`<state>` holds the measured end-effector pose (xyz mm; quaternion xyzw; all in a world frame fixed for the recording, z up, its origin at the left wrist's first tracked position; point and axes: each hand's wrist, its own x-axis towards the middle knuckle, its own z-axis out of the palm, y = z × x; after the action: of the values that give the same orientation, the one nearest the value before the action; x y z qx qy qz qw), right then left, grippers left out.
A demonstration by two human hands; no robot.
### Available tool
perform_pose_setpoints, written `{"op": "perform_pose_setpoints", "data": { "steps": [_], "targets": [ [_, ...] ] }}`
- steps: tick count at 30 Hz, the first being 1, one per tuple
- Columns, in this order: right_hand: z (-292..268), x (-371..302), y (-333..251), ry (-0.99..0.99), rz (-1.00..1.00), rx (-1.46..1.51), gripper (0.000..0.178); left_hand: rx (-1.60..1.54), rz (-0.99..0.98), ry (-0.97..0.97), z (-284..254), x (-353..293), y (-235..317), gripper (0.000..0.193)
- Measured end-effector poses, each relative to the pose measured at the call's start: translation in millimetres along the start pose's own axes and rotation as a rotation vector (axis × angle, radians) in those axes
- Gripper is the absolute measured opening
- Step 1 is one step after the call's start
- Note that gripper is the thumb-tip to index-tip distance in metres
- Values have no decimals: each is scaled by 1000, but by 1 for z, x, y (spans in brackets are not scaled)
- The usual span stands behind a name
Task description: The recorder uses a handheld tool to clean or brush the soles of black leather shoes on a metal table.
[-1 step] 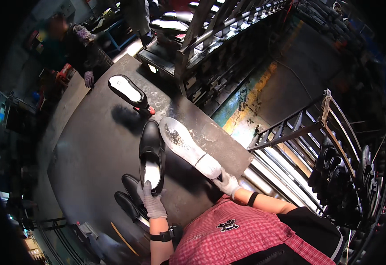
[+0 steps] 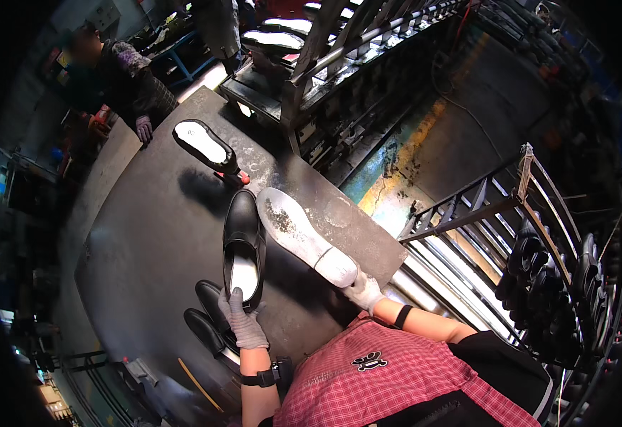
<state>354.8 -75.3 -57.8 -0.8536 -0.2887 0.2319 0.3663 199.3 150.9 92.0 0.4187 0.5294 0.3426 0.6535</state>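
Observation:
My left hand (image 2: 242, 320), in a grey glove, grips the heel end of a black slip-on shoe (image 2: 243, 238) that lies upright on the dark worktable (image 2: 147, 242), its white insole showing. My right hand (image 2: 365, 290), also gloved, holds the heel of a second shoe (image 2: 300, 235) turned sole up, its pale sole smudged near the toe. The two shoes lie side by side, toes pointing away from me.
Two more black shoes (image 2: 207, 324) lie by my left wrist. A sole-up shoe (image 2: 204, 146) sits on a red-based stand at the table's far side. Another person (image 2: 122, 82) works at the upper left. A metal rack (image 2: 553, 285) holds dark shoes on the right.

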Motion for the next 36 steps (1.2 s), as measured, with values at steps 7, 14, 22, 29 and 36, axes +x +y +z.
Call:
{"op": "perform_pose_setpoints", "data": {
  "steps": [7,14,22,29,36],
  "targets": [
    [-87,29,-105,-417,94,-325,70,396,212,48,-4,60,13,67],
    [-60,150,-239,-324,-342,-868,33,1094,691,106,62,44,102,63],
    [-56,277,-278,-518,-229,-868,26,886,1326,-301,129,208,82,37],
    [-118,111,-206,-512,121,-595,43,949,567,-1336,196,148,40,38],
    [-9,2,-25,390,38,-269,69,1324,1269,-949,176,-1,-32,32]
  ]
}}
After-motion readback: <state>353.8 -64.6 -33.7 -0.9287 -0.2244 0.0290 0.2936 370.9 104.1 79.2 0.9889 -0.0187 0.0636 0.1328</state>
